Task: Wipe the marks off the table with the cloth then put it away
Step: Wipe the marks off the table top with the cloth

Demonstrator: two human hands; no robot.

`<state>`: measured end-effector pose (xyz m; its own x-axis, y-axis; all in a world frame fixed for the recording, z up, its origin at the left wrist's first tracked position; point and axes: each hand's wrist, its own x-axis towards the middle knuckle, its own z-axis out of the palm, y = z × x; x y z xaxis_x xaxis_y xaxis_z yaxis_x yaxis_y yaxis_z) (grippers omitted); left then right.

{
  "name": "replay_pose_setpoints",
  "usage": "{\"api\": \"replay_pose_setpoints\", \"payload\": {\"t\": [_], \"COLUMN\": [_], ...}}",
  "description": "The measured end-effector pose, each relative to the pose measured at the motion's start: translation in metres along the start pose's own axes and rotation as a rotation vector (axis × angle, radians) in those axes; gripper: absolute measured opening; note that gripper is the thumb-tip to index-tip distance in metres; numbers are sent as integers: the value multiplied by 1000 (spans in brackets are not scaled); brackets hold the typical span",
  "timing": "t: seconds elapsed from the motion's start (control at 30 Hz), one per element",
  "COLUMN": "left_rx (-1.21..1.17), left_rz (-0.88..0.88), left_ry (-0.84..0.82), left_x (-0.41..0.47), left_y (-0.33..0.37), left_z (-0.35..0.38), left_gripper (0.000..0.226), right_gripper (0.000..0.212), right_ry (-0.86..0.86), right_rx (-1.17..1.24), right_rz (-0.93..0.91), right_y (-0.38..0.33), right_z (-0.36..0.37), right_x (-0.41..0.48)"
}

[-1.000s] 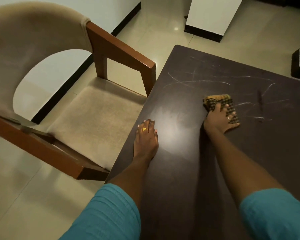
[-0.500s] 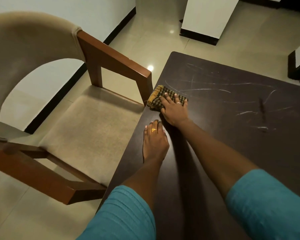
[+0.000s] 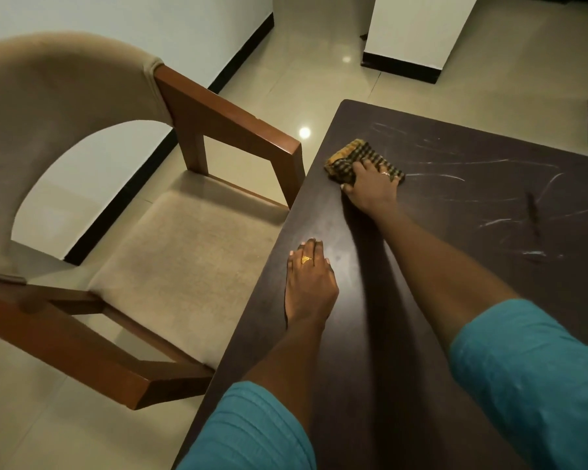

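A right hand (image 3: 370, 189) presses a cloth (image 3: 353, 154) with flat fingers onto a table (image 3: 370, 351) beside white marks (image 3: 455, 178), while the left hand (image 3: 311, 286) rests flat, holding nothing.

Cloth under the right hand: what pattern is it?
Dark-and-yellow checked cloth, with a yellow edge; head view.

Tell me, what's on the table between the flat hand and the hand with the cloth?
Nothing. In the head view, only bare dark table lies between the left hand and the right hand pressing the cloth.
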<state>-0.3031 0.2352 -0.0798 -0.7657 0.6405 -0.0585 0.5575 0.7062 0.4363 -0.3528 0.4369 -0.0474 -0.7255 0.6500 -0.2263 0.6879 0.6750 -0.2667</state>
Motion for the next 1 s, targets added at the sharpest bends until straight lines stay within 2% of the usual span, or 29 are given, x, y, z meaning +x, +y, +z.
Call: {"api": "replay_pose_setpoints", "payload": {"t": [0.23,0.4,0.5,0.6,0.67,0.83,1.0], "left_rx": [1,67,219,279,263,164,124], "left_rz": [-11,-8,61,72,55,66,70], "left_ry": [34,-14,-97,-103,-63,-46,-39], "left_x": [0,1,9,27,41,52,56], "left_y": [3,7,11,13,15,14,7], "left_z": [1,-5,-15,-23,-24,-9,-1], "left_gripper": [45,48,51,39,35,47,51], "right_gripper": [52,49,49,48,48,46,45], "right_ry": [-33,-15,-23,6,16,51,119], "right_rx": [-121,-123,-75,25,54,40,15], "right_rz": [-442,-510,-479,-376,-331,-193,-137], "right_y": [-15,-8,-11,-15,-16,-11,-11], "right_z": [27,25,19,12,11,8,-4], "right_x": [-57,-45,-31,-17,-11,8,33]}}
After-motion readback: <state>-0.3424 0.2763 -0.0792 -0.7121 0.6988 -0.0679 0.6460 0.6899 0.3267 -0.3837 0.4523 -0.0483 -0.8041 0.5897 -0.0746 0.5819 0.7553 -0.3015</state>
